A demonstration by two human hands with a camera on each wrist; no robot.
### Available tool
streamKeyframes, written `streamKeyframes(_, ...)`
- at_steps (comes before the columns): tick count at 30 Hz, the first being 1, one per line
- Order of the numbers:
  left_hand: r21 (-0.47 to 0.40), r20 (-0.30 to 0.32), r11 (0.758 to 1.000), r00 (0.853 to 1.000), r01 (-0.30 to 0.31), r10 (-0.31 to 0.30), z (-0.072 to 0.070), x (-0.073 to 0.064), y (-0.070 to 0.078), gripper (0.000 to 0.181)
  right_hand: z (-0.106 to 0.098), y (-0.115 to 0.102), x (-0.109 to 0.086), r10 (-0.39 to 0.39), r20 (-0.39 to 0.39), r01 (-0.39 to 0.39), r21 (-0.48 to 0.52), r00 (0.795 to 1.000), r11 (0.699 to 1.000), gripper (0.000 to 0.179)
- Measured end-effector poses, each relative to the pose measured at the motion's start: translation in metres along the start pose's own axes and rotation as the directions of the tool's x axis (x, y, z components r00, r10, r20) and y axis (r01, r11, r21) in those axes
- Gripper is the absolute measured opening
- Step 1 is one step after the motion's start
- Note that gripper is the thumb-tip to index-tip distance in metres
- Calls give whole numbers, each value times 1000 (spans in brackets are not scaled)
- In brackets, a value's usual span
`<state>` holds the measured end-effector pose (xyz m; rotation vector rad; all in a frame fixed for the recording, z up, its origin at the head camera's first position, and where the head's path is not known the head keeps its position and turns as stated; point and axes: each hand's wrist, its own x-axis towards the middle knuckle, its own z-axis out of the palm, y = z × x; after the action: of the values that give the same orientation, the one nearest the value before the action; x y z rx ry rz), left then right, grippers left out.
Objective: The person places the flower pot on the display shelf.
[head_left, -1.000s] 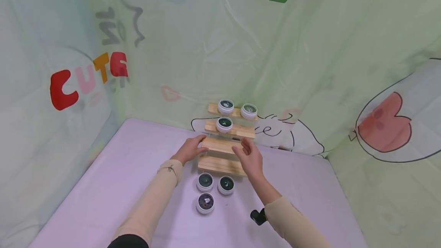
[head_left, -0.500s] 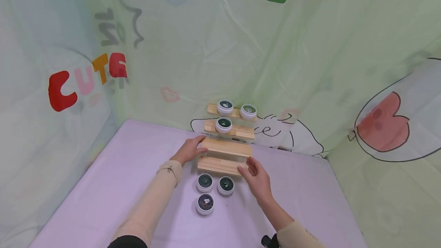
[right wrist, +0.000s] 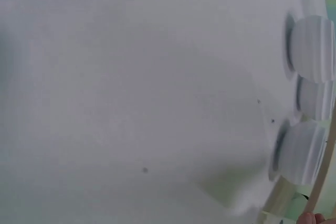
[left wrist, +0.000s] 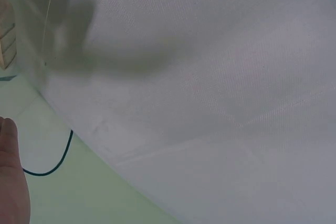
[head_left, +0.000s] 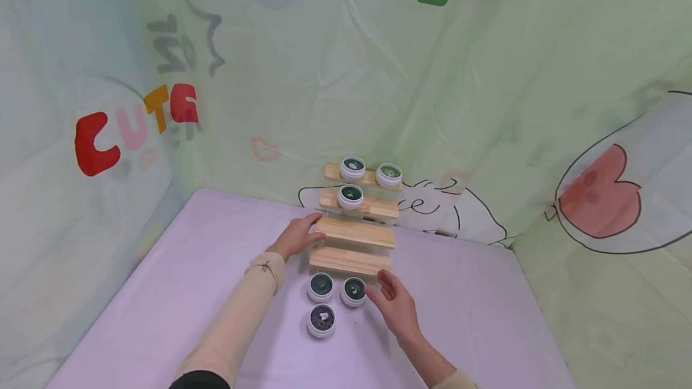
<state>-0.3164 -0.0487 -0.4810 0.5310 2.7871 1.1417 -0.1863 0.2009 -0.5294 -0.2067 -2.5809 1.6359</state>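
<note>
My left hand grips the left end of a plank on the stepped wooden display stand, thumb in front and fingers behind. My right hand is at the stand's lower right, fingers apart, holding nothing. Its thumb comes close to a small round white jar with a dark green top; whether they touch I cannot tell. Beside that jar are a second dark green one and, nearer me, one with a dark, pale-flecked top. In the right wrist view, white jars line the right edge.
On the top plank stand two jars, one dark and one lighter green. A dark green jar stands on the plank below. A pale purple cloth covers the table, and a printed curtain rises behind it.
My right hand has drawn back from the stand's third plank, down toward the front jars. The left hand keeps its place at the plank's end, and the jars have not moved.
</note>
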Motion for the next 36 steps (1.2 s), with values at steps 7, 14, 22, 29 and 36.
streamKeyframes(7, -7, 2, 1000, 1000, 11, -11, -1, -1, 3, 61, 9, 14, -8, 25, 18, -24, -48, 1000, 999, 70)
streamKeyframes(14, -12, -1, 1000, 1000, 16, -16, -2, -2, 4, 60, 19, 21, -13, 27, 20, -25, -80, 999, 997, 72)
streamKeyframes(22, -19, -6, 1000, 1000, 6, -6, -2, -2, 6, 60, 31, 30, -7, -2, 45, 3, -24, 999, 1000, 73)
streamKeyframes(29, -23, -9, 1000, 1000, -12, 11, -5, -6, 8, 59, 39, 29, -5, -57, 36, 58, -41, 998, 997, 73)
streamKeyframes(36, -23, -11, 1000, 1000, -8, 8, -4, -5, 7, 59, 45, 27, -2, -51, 8, 52, -73, 999, 996, 73)
